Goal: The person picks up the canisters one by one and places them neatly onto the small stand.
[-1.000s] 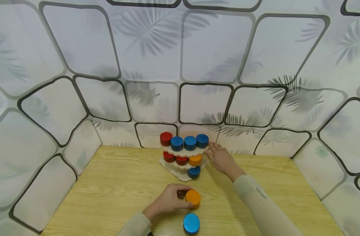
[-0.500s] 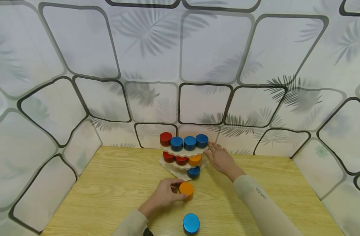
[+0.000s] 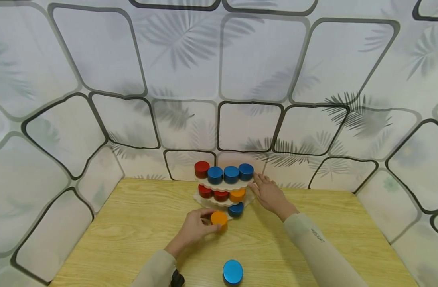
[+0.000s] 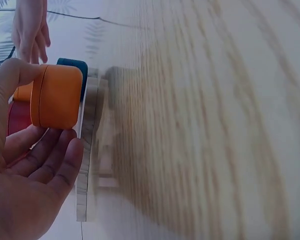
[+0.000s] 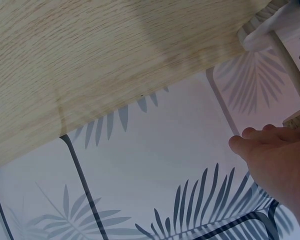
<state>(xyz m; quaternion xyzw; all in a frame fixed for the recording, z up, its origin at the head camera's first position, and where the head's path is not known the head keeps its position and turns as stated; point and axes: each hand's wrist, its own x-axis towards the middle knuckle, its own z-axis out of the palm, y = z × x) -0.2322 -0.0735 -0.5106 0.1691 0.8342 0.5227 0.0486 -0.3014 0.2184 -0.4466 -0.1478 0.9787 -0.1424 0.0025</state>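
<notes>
My left hand [image 3: 193,230] grips a small orange round tin [image 3: 219,219] between thumb and fingers, at the front edge of a white three-tiered stand [image 3: 224,185]. In the left wrist view the orange tin [image 4: 60,97] appears held above the table, beside the stand's wooden lower tier [image 4: 85,165]. The fingers of my right hand [image 3: 271,194] are straight and rest at the right side of the stand's top tier. A red tin [image 3: 202,169] and three blue tins [image 3: 231,174] sit up there. The right wrist view shows the right hand [image 5: 280,162] by the stand's edge.
Two red tins [image 3: 221,195] and an orange tin [image 3: 237,195] occupy the middle tier. One blue tin [image 3: 235,210] stands on the bottom tier. Another blue tin [image 3: 233,272] is on the wooden table [image 3: 133,235] near the front. A patterned backdrop [image 3: 190,123] rises behind.
My left hand has carried the orange tin away from me and leftward, from the table's middle to the stand's front. The right hand stays in place.
</notes>
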